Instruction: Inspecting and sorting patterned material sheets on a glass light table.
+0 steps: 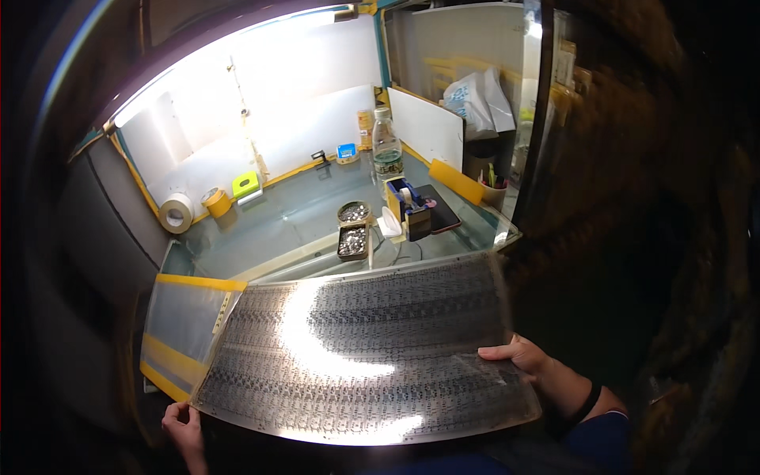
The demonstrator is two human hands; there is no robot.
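A large, shiny sheet of see-through film [372, 332], printed with rows of fine dark patterns, spans the near side of the glass-topped table. Bright reflections lie across its middle and lower edge. At its lower left corner, my left hand [184, 431] pinches the film between thumb and fingers. My right hand [518, 360] grips the right edge, thumb on top and the other fingers hidden beneath. Beside the film's left edge is a clear panel [178, 317] bordered with yellow tape.
On the glass table [293, 214] stand two small tins of metal bits [353, 241], a tape dispenser [408, 207], a dark flat device [443, 214] and a clear bottle [386, 146]. Tape rolls [176, 214] line the back left. A pen cup [492, 190] stands at the right.
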